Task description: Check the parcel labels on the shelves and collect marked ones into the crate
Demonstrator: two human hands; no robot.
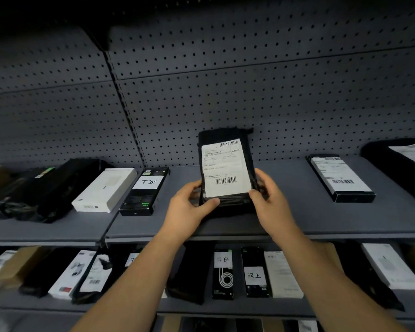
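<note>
Gripping black parcel upright, left hand, right hand, label facing viewer

Black parcel, white barcoded label; grey dotted pegboard.

We see two bare arms with no sleeves on them. Our left hand and our right hand have no gloves. We see no rings, no watch and no bands on the wrists.
</note>
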